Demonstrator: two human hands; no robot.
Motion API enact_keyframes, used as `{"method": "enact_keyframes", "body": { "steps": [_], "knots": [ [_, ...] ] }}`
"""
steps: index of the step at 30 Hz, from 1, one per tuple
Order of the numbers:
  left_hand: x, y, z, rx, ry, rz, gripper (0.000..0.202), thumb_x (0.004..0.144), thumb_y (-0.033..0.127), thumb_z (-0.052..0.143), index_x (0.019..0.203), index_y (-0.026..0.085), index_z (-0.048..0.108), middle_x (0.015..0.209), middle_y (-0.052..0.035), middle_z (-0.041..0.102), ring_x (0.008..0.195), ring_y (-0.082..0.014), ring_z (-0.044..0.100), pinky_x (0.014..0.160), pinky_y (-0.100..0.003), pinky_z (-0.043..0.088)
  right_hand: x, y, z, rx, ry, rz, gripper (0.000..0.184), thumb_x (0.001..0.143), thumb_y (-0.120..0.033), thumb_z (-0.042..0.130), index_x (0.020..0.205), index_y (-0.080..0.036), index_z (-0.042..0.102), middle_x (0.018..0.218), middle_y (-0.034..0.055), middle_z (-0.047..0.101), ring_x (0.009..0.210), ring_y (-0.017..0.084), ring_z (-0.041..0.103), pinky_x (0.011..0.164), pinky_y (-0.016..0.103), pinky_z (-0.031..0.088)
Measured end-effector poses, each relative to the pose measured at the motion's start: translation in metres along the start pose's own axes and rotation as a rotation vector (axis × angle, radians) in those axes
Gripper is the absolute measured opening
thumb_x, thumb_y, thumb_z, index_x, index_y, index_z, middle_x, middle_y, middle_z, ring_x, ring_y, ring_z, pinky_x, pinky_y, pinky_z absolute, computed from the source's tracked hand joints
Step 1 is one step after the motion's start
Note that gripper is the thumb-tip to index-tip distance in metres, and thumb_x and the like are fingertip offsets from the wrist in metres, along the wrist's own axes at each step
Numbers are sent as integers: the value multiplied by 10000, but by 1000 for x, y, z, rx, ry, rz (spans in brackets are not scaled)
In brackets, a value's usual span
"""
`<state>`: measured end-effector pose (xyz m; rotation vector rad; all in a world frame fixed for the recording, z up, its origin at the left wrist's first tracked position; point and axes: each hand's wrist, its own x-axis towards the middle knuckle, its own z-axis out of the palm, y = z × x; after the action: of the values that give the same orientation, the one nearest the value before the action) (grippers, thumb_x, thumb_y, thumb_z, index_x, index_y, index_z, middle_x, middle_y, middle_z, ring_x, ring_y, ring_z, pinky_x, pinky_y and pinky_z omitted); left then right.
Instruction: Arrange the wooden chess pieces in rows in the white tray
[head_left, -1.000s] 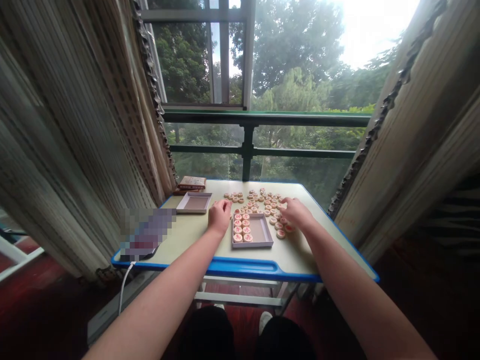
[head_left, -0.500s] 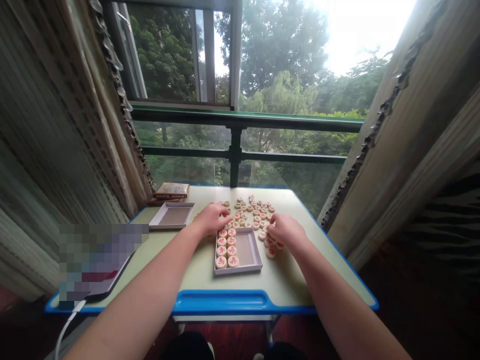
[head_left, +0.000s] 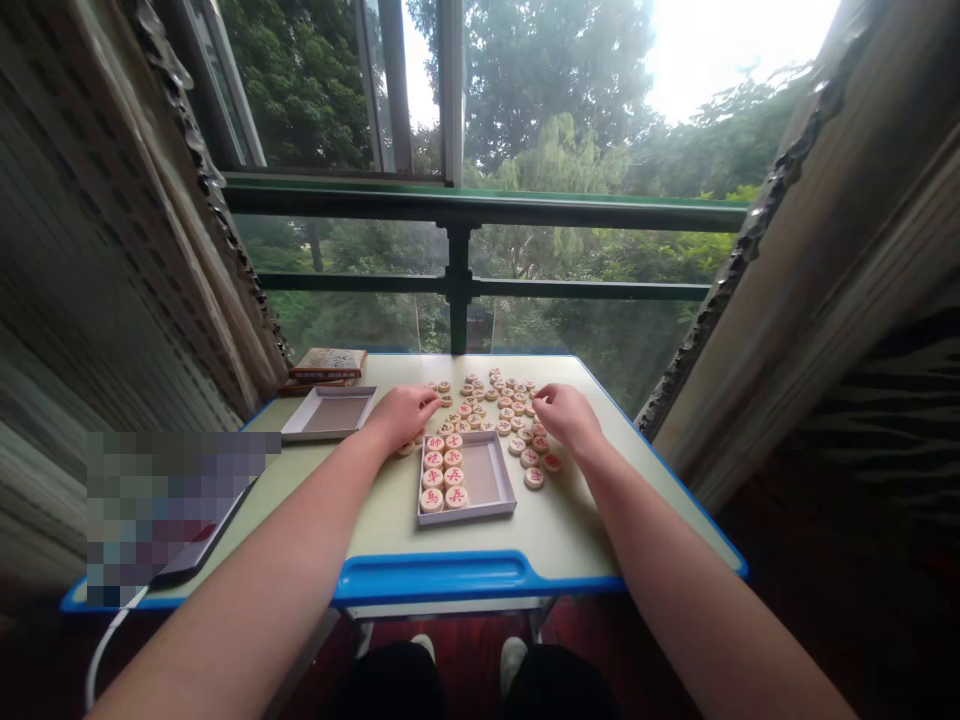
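Observation:
Round wooden Chinese chess pieces point(head_left: 506, 412) with red and dark characters lie scattered over the desk. A shallow white box point(head_left: 491, 475) in front holds two columns of red-marked pieces point(head_left: 454, 476) along its left side; its right part shows bare bottom. My left hand point(head_left: 405, 413) is at the left edge of the scattered pieces, fingers curled together beside one. On the right edge of the spread, my right hand point(head_left: 568, 415) has its fingers bent inward close to several pieces. What either hand's fingertips hold, if anything, is hidden.
The box's pale lid point(head_left: 330, 412) lies at the left, with stacked small boxes or books point(head_left: 328, 363) behind it. A blurred-out device point(head_left: 187, 520) with a white cable rests at the desk's left. A blue pen tray point(head_left: 431, 574) lines the front edge; curtains hang on both sides.
The view has tipped slightly, so the desk sits higher in it. My left hand has drawn back leftward from the pieces behind the box. My right hand has moved a little farther from me.

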<state>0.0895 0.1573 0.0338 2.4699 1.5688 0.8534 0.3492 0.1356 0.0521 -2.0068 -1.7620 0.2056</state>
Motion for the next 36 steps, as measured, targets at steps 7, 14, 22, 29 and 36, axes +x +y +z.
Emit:
{"method": "enact_keyframes", "body": {
  "steps": [7,14,22,29,36],
  "knots": [
    [1,10,6,-245,-191,42,517,831,567,377,712,203,725,795,-25,710,773,-172,630,698,-225,462,2,-3,20,4,-57,-189,271,785,-248,461,863,-184,713,985,92,638,825,180,591,700,242,422],
    [3,3,8,-184,-160,36,510,821,572,393,653,194,691,696,-51,693,773,-191,628,723,-250,465,-2,-8,21,-11,-37,-300,257,797,-244,488,901,-205,720,1021,69,638,901,180,565,785,244,407],
    [9,-9,7,-60,147,-203,440,881,376,318,772,164,687,814,-110,702,868,-227,628,802,-306,460,-2,-6,22,-47,-115,-526,246,824,-281,516,979,-245,703,1054,44,662,955,196,535,905,335,367],
    [6,-12,7,-49,2,-177,486,749,87,414,1213,141,547,1229,-124,591,1139,-221,540,976,-306,399,3,-3,31,29,-117,-568,247,853,-282,505,993,-245,705,1077,39,671,976,196,545,908,346,368],
    [6,-14,13,-90,-20,-196,543,713,32,400,1224,137,549,1261,-111,571,1180,-213,508,1020,-315,374,3,-2,29,38,-107,-557,231,836,-231,513,945,-241,716,1023,39,688,923,194,547,874,333,393]
  ]
}}
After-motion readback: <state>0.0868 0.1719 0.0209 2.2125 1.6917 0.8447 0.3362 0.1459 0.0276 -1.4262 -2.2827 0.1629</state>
